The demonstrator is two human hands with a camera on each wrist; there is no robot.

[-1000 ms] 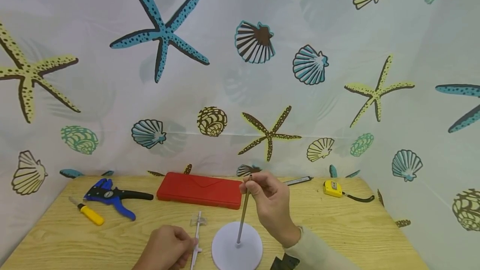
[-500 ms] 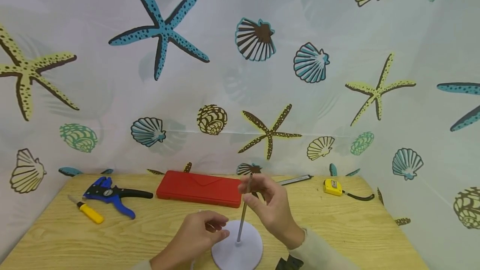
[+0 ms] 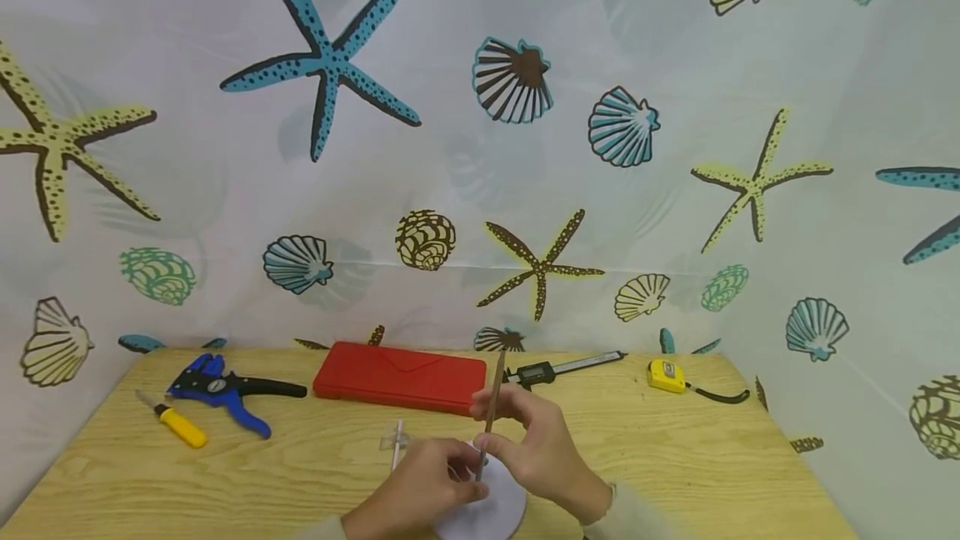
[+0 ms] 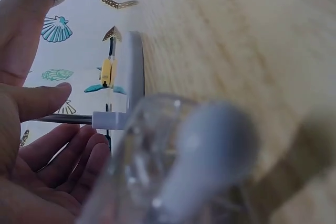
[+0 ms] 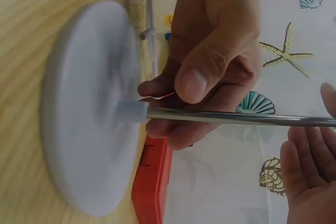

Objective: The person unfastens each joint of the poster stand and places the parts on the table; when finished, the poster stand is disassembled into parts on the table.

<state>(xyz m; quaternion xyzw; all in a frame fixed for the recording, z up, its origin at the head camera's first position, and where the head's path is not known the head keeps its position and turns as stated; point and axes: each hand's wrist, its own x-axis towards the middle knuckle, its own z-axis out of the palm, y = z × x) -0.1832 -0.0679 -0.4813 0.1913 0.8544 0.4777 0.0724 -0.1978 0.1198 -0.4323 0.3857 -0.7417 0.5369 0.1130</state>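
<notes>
A thin metal rod [image 3: 498,369] stands upright, leaning slightly, in the short white socket at the middle of a round white base [image 3: 498,515]. My right hand [image 3: 543,448] is around its middle part, thumb on one side and fingers on the other, held loosely apart. Low on the rod, near the socket [image 4: 107,120], is my left hand [image 3: 416,482]; its thumb and fingers lie on opposite sides of the rod, and a gap shows between thumb and metal in the left wrist view. A slim white plastic rod [image 3: 397,444] with a clear plastic piece lies left of the base, partly hidden.
Behind the hands lie a red case [image 3: 401,377] and a digital caliper [image 3: 537,373]. A yellow tape measure [image 3: 665,375] is at the far right. Blue-and-black wire strippers [image 3: 217,390] and a yellow-handled bladed tool [image 3: 182,426] lie left. A patterned cloth hangs behind the table.
My left hand has let go of the slim white plastic rod and moved right to the metal rod's foot. My right hand has slid from the metal rod's top down to its middle.
</notes>
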